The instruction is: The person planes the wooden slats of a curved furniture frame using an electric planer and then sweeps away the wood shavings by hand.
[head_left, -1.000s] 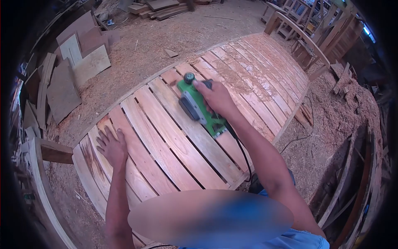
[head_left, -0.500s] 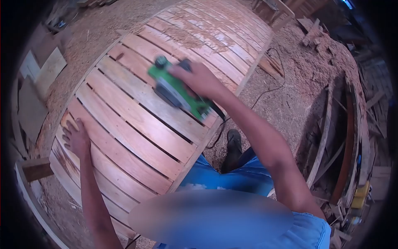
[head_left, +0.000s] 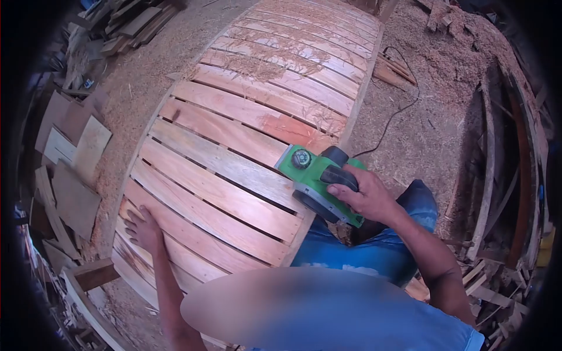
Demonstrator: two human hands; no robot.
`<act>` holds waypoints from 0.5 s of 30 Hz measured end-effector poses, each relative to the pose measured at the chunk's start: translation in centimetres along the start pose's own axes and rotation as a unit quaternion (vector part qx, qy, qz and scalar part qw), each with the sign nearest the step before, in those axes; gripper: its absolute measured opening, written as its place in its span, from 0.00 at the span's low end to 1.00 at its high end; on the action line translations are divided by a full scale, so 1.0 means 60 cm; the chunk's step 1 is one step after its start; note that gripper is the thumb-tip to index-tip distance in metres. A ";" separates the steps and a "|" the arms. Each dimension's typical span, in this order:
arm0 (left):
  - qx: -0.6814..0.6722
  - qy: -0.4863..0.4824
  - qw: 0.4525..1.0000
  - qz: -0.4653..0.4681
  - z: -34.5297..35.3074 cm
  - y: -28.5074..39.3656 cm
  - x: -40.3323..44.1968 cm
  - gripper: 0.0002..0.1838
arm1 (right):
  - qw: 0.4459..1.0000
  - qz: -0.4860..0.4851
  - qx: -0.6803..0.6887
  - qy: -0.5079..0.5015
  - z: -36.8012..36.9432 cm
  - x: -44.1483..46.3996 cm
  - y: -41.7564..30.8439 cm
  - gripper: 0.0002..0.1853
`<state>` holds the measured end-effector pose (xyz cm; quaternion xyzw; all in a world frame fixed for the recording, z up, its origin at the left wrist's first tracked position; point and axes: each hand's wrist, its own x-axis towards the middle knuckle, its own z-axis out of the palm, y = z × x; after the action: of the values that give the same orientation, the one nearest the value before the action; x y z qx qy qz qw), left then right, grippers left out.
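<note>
My right hand [head_left: 370, 192] is wrapped round the handle of a green electric planer [head_left: 319, 171] with a black front knob. The planer sits at the near right edge of a slatted wooden panel [head_left: 222, 184], its rear part reaching past the frame rail. On the panel's left side, my left hand [head_left: 144, 230] lies flat with its fingers spread on the slats. Dark gaps run between the pale and reddish boards. A redder patch shows on a slat just beyond the planer.
Wood shavings [head_left: 257, 64] cover the panel's far part. A black cord [head_left: 391, 126] trails over the shaving-strewn floor on the right. Scrap boards [head_left: 79, 193] lean at the left, more offcuts [head_left: 134, 23] are piled at the back left, and long timbers [head_left: 489, 169] stand at the right.
The planer, in my right hand, has moved right and towards me, from the middle of the slats to the panel's near right edge. My left hand stays on the boards. The view has shifted.
</note>
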<state>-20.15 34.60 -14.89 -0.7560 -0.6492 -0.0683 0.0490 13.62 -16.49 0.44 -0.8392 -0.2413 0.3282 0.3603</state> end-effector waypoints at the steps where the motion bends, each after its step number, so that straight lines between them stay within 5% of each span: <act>1: 0.004 -0.005 1.000 -0.004 -0.002 0.001 -0.001 0.48 | 1.000 -0.004 -0.012 -0.001 0.007 0.017 -0.013 0.36; 10: 0.011 -0.007 1.000 -0.017 -0.013 0.017 -0.007 0.46 | 0.994 -0.104 0.025 0.010 0.101 0.222 -0.153 0.34; 15: 0.020 -0.013 0.999 -0.025 -0.018 0.019 -0.004 0.46 | 0.989 -0.146 -0.028 0.007 0.161 0.360 -0.265 0.41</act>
<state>-19.09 34.03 -13.85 -0.7395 -0.6694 -0.0472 0.0539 18.38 11.60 -0.64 -0.8073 -0.3675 0.2594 0.3821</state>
